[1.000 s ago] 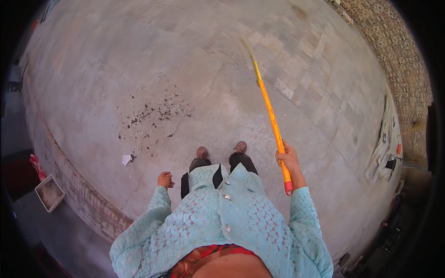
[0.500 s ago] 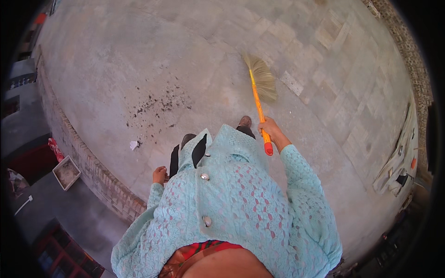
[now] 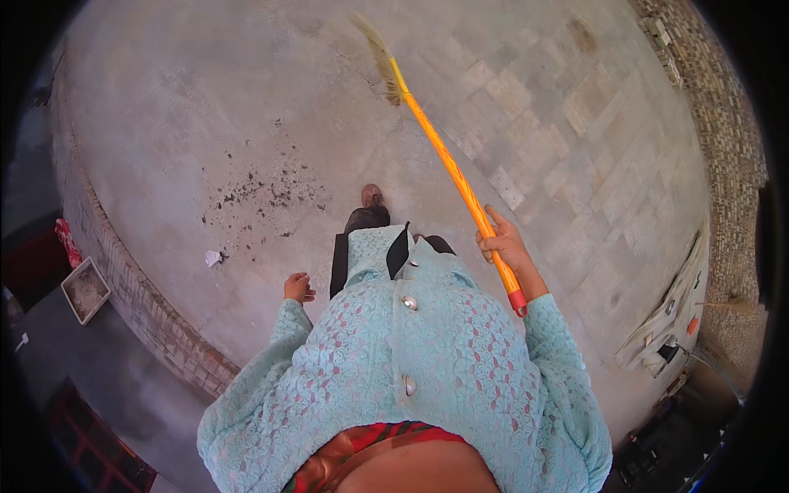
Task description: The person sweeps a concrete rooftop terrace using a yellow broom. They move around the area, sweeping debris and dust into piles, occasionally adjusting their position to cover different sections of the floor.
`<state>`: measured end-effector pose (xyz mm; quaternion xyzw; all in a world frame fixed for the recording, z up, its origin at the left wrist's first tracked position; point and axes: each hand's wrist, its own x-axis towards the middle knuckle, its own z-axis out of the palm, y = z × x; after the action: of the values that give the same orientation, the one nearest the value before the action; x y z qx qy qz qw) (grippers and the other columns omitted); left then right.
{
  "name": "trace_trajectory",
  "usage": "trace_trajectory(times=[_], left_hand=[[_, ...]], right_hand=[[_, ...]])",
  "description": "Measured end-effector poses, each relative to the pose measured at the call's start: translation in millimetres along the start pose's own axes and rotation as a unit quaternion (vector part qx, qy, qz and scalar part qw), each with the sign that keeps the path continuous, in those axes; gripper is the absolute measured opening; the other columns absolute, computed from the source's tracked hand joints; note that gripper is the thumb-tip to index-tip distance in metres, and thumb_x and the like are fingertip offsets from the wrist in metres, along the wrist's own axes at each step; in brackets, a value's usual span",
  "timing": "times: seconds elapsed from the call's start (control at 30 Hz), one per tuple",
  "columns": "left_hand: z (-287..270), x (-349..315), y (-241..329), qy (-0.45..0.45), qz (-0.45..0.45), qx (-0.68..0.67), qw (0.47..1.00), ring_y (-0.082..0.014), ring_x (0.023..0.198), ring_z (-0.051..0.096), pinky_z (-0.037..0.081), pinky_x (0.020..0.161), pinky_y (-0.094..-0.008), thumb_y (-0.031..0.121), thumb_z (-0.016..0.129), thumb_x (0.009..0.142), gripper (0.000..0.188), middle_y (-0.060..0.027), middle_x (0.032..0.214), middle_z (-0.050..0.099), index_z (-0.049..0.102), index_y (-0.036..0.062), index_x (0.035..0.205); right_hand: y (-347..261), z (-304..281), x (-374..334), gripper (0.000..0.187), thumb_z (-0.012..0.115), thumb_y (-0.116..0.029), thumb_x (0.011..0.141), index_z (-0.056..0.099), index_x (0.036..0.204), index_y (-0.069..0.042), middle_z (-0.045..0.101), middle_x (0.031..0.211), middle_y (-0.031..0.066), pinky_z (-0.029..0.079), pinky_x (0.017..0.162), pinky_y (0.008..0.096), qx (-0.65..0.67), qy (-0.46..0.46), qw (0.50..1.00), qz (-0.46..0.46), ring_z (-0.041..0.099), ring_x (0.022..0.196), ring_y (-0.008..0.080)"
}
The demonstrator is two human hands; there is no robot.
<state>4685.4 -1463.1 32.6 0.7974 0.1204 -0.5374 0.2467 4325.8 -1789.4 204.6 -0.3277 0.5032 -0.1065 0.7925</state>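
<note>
My right hand grips the orange handle of a broom near its red end cap. Its index finger is stretched along the handle, the others round it. The broom slants away to the upper left, and its straw-coloured bristles show nearly edge-on. Beside my left hip hangs my left hand, its fingers curled, with nothing visible in them. A scatter of dark debris lies on the concrete ahead to the left, and a small white scrap sits at its near edge.
One brown shoe is stepped forward on the concrete. A low brick edging curves along the left, with a square white-rimmed tray beyond it. On the right lie a pale sheet-like heap and a brick-patterned strip.
The broom has swung up and away to the far left, its bristles turning edge-on. My right hand has come nearer and to the right. One foot has stepped forward, and the view has shifted.
</note>
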Motion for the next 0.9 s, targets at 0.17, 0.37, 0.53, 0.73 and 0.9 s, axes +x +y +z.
trace_trajectory(times=[0.17,0.37,0.53,0.73,0.9], left_hand=[[40.9,15.0,86.7,-0.049,0.04,0.033,0.997,-0.0161,0.047,0.053,0.046,0.04,-0.0291,0.018,0.048,0.076,0.025,-0.004,0.065,0.048,0.05,0.0065,0.099],[56.6,12.5,152.3,-0.04,0.085,0.027,0.995,-0.015,0.046,0.053,0.044,0.039,-0.0267,0.016,0.048,0.076,0.027,-0.0041,0.066,0.048,0.048,0.0053,0.101],[65.8,-9.2,160.5,0.024,0.067,0.012,0.997,-0.0159,0.046,0.052,0.045,0.04,-0.0289,0.015,0.048,0.075,0.026,-0.0045,0.065,0.048,0.05,0.0064,0.099],[100.4,-10.7,171.2,0.008,0.034,0.033,0.999,-0.0167,0.045,0.053,0.046,0.038,-0.0301,0.016,0.049,0.075,0.026,-0.0048,0.066,0.049,0.05,0.0065,0.099],[123.7,-11.8,201.4,0.012,0.06,0.034,0.998,-0.0169,0.046,0.054,0.046,0.039,-0.0295,0.017,0.048,0.075,0.026,-0.0049,0.066,0.049,0.049,0.0059,0.099]], right_hand=[[-22.4,-46.5,-41.5,0.072,0.046,0.007,0.06,0.02,0.125,-0.006,0.045,0.063,0.0047,0.034,0.036,0.0213,0.049,0.145,0.987,0.04,0.04,0.04,0.0097],[3.1,-115.8,15.9,0.037,0.044,0.006,0.064,0.035,0.098,-0.005,0.042,0.058,0.0037,0.036,0.036,0.0215,0.136,0.226,0.958,0.117,0.04,0.04,0.0095],[-5.7,-105.7,102.4,0.031,0.046,0.004,0.067,0.035,0.094,-0.006,0.042,0.059,0.0049,0.037,0.036,0.0234,0.05,0.119,0.972,0.195,0.04,0.041,0.0102],[-57.5,-82.8,132.3,0.049,0.048,0.006,0.061,0.037,0.107,-0.005,0.046,0.062,0.0062,0.035,0.035,0.022,0.08,-0.095,0.979,0.163,0.042,0.041,0.0099],[-111.7,-111.5,103.2,0.071,0.049,0.007,0.059,0.026,0.125,-0.009,0.048,0.066,0.0068,0.034,0.037,0.0209,0.11,-0.105,0.984,0.098,0.041,0.041,0.0092]])
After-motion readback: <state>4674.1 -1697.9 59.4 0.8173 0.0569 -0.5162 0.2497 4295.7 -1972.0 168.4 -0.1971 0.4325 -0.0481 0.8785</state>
